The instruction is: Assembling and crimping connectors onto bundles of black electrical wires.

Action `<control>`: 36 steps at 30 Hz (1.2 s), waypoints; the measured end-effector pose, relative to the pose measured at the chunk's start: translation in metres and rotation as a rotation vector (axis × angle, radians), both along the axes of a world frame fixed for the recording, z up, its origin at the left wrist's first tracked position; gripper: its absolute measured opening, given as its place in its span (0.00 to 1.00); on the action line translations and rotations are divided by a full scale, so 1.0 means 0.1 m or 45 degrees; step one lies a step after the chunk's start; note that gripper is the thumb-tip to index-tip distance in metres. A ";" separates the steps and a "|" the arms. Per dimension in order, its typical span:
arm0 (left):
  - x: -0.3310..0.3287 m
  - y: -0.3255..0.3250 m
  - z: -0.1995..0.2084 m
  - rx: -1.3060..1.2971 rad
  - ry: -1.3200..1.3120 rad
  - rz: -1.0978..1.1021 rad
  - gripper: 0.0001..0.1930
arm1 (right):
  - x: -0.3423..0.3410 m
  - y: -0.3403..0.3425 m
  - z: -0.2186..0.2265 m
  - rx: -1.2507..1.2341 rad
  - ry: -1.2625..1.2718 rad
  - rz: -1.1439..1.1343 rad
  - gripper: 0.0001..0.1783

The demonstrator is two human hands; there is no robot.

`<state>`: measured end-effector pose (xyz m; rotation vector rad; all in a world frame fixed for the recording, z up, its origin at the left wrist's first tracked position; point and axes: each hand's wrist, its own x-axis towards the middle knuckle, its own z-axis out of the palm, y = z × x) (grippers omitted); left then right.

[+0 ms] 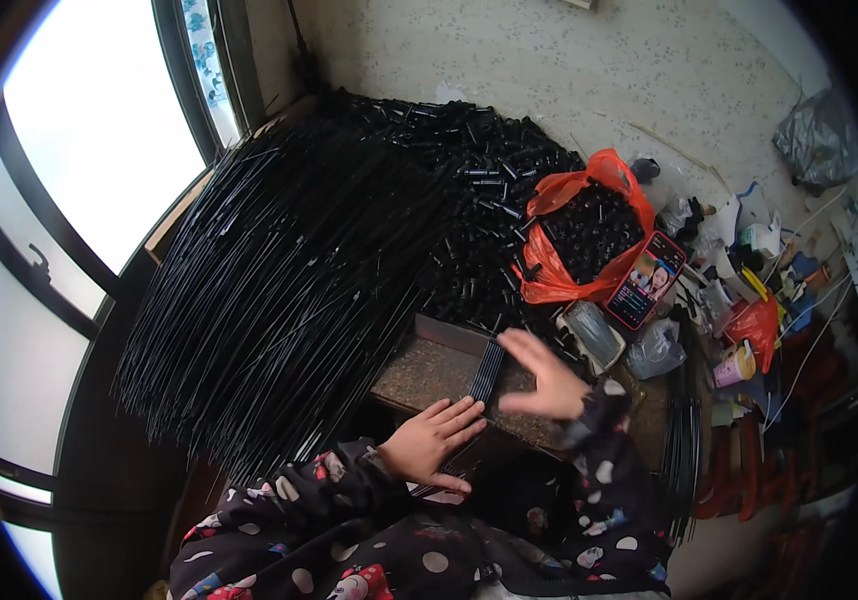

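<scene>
A row of thin black rods (489, 372) lies side by side on a brown board (414, 372), against the right end of a dark upright strip (449, 335). My left hand (431, 443) is flat with its fingers stretched out, the fingertips at the near end of these rods. Just right of the row is my right hand (549, 380), slightly blurred, its fingers apart and nothing seen in them. Left of the board spreads a large heap of long thin black rods (269, 280).
Small black tubular parts (489, 170) are piled at the back, some in a red plastic bag (546, 275). A lit phone (646, 281) leans beside it, near a clear container (594, 333). More rods (682, 450) hang at the right. Clutter and a cup (735, 366) stand farther right.
</scene>
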<state>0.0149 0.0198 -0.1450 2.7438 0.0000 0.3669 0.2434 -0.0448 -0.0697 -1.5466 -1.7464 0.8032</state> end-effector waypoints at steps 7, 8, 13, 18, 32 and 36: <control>0.03 -0.02 0.05 -0.021 -0.095 -0.101 0.46 | -1.19 -0.80 0.47 0.269 0.602 -0.075 0.21; 0.06 -0.04 0.05 0.006 -0.099 -0.118 0.46 | -1.29 -0.89 0.44 0.367 0.685 -0.214 0.19; 0.00 -0.25 0.52 0.143 -0.057 0.013 0.42 | -1.38 -1.34 0.93 0.879 0.725 -0.317 0.12; 0.04 -0.23 0.99 -0.395 -0.070 -0.219 0.26 | -1.22 -1.78 1.40 1.475 1.132 -0.039 0.15; 0.64 -0.46 1.04 -2.267 -1.504 -0.027 0.14 | -0.97 -0.52 0.08 0.609 2.213 -0.950 0.27; 0.54 -0.93 1.03 -3.006 -0.454 -0.098 0.24 | -0.33 -0.58 0.55 1.279 1.851 -1.239 0.16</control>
